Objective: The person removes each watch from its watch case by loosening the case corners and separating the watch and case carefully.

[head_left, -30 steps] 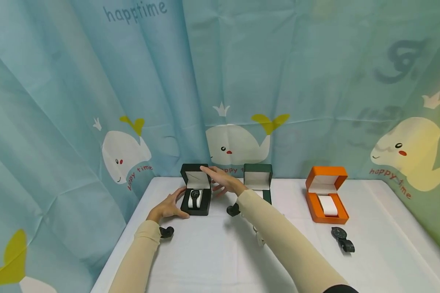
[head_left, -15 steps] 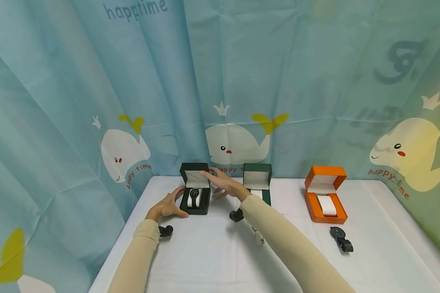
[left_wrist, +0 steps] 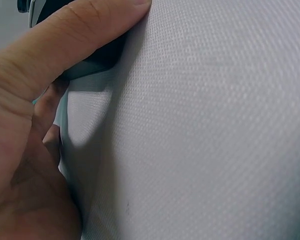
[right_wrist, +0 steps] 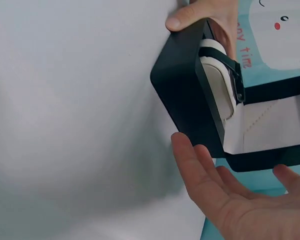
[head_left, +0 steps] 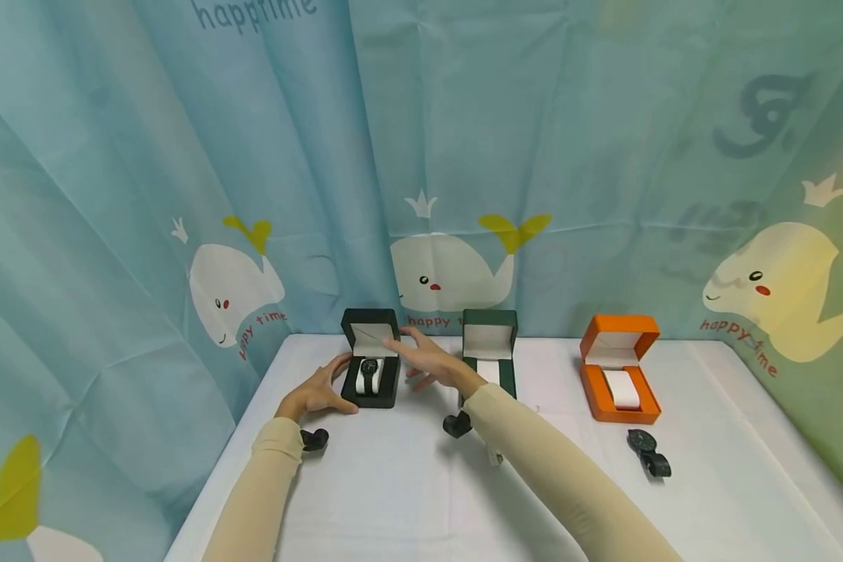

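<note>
In the head view a black watch box (head_left: 389, 384) stands with its lid raised at the left of the table. A black watch (head_left: 369, 371) sits round the white cushion inside it. My left hand (head_left: 318, 390) holds the box at its left side, with the thumb along the front corner. My right hand (head_left: 432, 363) is beside the box's right side, its fingers spread. In the right wrist view the right hand's fingertips (right_wrist: 182, 142) are close to the box wall and lid; I cannot tell whether they touch.
To the right stand a green watch box (head_left: 509, 378) and an orange watch box (head_left: 590, 390), both with raised lids and white cushions. A dark watch (head_left: 648, 453) lies before the orange box. A light-coloured watch (head_left: 495, 456) is partly hidden by my right forearm.
My right hand has lowered a little, its thumb dropping from the top of the lid to the lower part of its right side. The left hand stays at the black box.
</note>
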`<state>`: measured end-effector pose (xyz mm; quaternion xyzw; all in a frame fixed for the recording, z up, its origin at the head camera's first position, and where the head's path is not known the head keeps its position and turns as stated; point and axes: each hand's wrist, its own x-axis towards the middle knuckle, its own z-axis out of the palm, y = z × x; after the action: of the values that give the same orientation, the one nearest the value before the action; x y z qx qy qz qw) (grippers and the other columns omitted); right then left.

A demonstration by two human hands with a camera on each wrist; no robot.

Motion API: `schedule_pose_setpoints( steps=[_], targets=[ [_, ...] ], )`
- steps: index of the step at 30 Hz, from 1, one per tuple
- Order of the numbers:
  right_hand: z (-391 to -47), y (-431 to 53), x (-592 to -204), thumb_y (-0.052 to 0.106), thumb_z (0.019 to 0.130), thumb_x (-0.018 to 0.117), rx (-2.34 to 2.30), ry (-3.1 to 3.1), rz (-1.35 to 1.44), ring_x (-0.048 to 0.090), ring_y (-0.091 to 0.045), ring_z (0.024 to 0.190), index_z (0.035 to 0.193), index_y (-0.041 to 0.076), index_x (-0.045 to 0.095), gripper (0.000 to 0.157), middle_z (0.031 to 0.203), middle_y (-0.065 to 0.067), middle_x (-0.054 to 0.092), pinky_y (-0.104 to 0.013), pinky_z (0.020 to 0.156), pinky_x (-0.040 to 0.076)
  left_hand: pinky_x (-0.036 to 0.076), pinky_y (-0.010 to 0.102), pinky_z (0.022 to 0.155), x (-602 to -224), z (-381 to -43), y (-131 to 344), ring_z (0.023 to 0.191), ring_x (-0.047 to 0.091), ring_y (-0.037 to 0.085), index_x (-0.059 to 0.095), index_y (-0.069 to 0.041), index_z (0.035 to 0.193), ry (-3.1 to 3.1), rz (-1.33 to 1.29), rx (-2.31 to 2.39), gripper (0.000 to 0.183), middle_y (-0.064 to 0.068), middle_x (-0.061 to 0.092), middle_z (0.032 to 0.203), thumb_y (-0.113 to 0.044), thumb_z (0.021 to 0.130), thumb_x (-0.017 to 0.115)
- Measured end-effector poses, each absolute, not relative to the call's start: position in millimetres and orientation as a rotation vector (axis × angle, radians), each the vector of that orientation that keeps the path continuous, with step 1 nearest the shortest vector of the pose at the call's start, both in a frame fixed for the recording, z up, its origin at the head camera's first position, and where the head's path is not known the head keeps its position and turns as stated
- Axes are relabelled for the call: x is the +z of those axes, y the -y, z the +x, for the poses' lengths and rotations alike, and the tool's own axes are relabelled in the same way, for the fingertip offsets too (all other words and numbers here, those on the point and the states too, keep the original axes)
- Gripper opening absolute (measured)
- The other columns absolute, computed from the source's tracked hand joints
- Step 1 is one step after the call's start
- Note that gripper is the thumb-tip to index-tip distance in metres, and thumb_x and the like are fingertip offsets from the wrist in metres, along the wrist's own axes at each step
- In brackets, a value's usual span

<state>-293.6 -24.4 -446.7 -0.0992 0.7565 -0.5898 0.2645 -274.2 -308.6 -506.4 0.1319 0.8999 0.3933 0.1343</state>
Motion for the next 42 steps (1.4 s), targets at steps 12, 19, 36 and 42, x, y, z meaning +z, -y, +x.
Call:
schedule_pose_setpoints(
  steps=[12, 19, 36, 42],
  targets=[
    [-277.8, 34.8, -461.6, 0.059, 0.095, 0.066, -1.693, -2.04, -0.267, 0.063, -0.044, 0.108, 0.161, 0.025, 0.027, 0.084, 0.148, -0.023, 0.046, -0.057, 0.079, 0.06, -0.007, 0.064, 0.121, -506.3, -274.6, 307.0, 0.155, 0.002, 0.046, 0.018, -0.002, 0.162, -2.594, 0.334, 1.147, 0.123, 0.024, 0.019, 0.166, -0.018, 0.069, 0.097],
    [-267.8, 44.0, -473.3, 0.045, 0.097, 0.071, -1.735, -2.068, -0.232, 0.065, -0.036, 0.107, 0.159, 0.019, 0.03, 0.079, 0.146, -0.025, 0.05, -0.05, 0.072, 0.063, -0.006, 0.065, 0.121, -504.7, -274.6, 305.9, 0.155, 0.001, 0.046, 0.018, -0.003, 0.163, -2.601, 0.314, 1.126, 0.123, 0.023, 0.019, 0.167, -0.019, 0.069, 0.097],
    [-261.5, 59.3, -477.9, 0.006, 0.094, 0.074, -1.511, -2.386, -0.328, 0.072, -0.03, 0.075, 0.141, 0.0, 0.06, 0.049, 0.14, -0.027, 0.053, -0.037, 0.066, 0.063, -0.01, 0.063, 0.121, -503.7, -273.4, 305.3, 0.155, 0.008, 0.044, 0.019, -0.001, 0.162, -2.585, 0.348, 1.179, 0.121, 0.027, 0.021, 0.165, -0.014, 0.07, 0.096],
    [-261.8, 62.2, -479.0, -0.001, 0.093, 0.073, -1.456, -2.483, -0.391, 0.073, -0.03, 0.067, 0.137, -0.003, 0.062, 0.046, 0.144, -0.031, 0.046, -0.033, 0.061, 0.062, -0.009, 0.065, 0.12, -504.3, -274.2, 305.0, 0.155, 0.006, 0.046, 0.02, -0.001, 0.162, -2.581, 0.334, 1.19, 0.12, 0.027, 0.021, 0.165, -0.012, 0.069, 0.096]
  ],
)
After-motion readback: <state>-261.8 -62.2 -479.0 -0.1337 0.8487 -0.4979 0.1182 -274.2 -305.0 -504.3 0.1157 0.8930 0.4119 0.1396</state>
